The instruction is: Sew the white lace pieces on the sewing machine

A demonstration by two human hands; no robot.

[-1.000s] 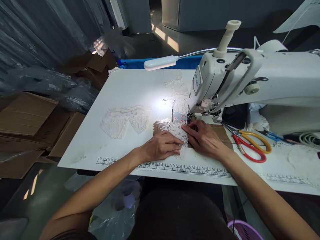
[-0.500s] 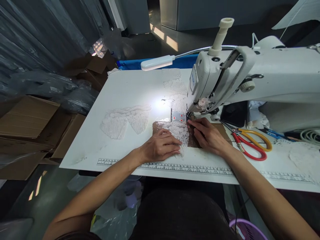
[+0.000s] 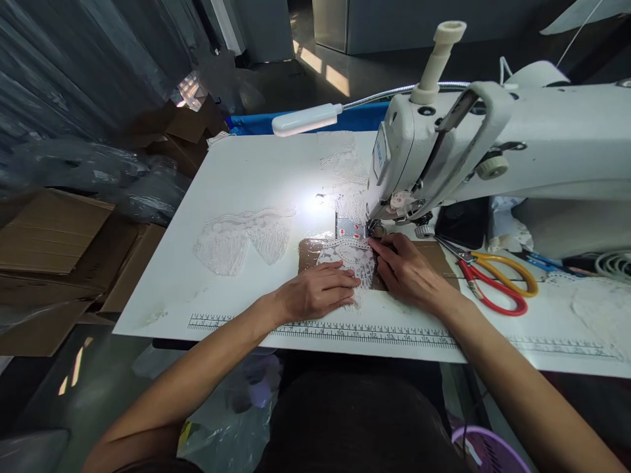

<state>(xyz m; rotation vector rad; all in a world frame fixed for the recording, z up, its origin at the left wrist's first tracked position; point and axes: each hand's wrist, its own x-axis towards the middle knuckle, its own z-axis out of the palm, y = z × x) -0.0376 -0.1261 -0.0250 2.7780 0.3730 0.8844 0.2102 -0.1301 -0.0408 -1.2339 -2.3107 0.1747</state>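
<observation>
A strip of white lace (image 3: 349,255) lies under the needle area of a white sewing machine (image 3: 394,154), over a brown patch (image 3: 309,252) on the table. My left hand (image 3: 318,291) rests flat on the lace's near part, fingers stretched to the right. Close to the presser foot (image 3: 371,227), my right hand (image 3: 407,266) has its bent fingers at the lace's right edge, index fingertip just in front of the foot. Its grip on the edge is partly hidden. More lace (image 3: 340,164) trails behind the needle plate (image 3: 350,228).
A separate lace piece (image 3: 244,240) lies to the left. Scissors (image 3: 497,279) with red and yellow handles sit right of my right hand. A lamp (image 3: 306,121) lights the table. A printed ruler (image 3: 345,332) runs along the front edge; cardboard boxes (image 3: 54,230) stand at left.
The fingers of my left hand lie slightly flatter, and more of the lace shows above them. My right hand stays by the presser foot. The view has shifted slightly.
</observation>
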